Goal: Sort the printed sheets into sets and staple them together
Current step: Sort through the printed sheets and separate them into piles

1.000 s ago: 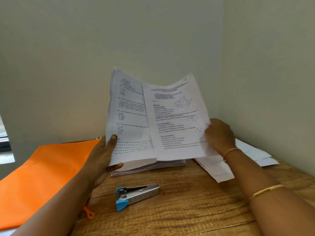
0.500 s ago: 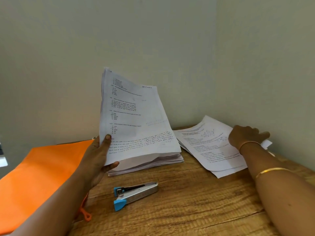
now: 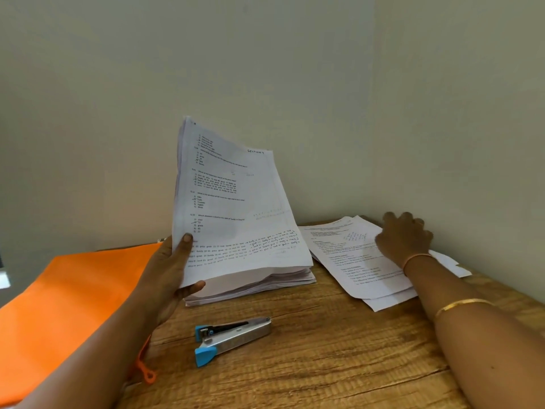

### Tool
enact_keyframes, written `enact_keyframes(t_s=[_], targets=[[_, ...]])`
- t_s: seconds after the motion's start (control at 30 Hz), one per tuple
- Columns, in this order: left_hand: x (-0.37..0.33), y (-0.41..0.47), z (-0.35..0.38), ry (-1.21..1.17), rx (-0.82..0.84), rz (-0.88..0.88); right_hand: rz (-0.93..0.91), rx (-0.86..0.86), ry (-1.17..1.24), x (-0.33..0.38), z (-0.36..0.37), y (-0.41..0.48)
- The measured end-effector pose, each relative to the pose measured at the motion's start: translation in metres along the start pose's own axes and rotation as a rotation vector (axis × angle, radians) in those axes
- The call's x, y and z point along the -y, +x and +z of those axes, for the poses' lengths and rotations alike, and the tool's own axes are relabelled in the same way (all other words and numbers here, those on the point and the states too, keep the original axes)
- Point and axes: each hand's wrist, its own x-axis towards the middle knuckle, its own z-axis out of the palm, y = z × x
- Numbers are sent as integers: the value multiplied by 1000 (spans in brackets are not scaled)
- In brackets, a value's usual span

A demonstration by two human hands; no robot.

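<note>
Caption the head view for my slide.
Left hand holds the printed stack tilted up, right hand rests on loose sheets, stapler lies nearby.

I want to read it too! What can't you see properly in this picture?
Head view only:
Print on the held sheets: too small and blurred.
Whether the right hand grips the loose sheets: hidden by its own back.
The orange pouch: cut off by the left edge.

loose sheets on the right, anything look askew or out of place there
Yes. The loose sheets under the right hand lie fanned out, edges and corners not lined up, skewed against the thick stack beside them, which the left hand grips and tilts up with fairly even edges.
</note>
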Motion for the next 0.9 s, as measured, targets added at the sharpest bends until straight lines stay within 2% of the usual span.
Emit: enact_keyframes(t_s=[0.03, 0.1, 0.17, 0.27, 0.33, 0.43, 0.6, 0.9], targets=[[0, 0, 0, -1, 5, 1, -65, -34, 169, 10, -2, -4], [-1, -1, 2, 3, 18, 3, -140, 16, 567, 38, -10, -21], [-1, -3, 3, 7, 32, 4, -154, 193, 843, 66, -19, -44], [-2, -5, 4, 5, 49, 6, -138, 446, 1092, 95, -25, -72], [-2, -6, 4, 4, 51, 6, -166, 474, 1140, 103, -20, -80], [-3, -6, 3, 8, 58, 5, -215, 401, 1072, 103, -14, -79], [-3, -7, 7, 22, 66, 5, -176, 312, 1087, 96, -13, -67], [-4, -9, 5, -10, 65, 10, -149, 284, 1126, 93, -11, -63]])
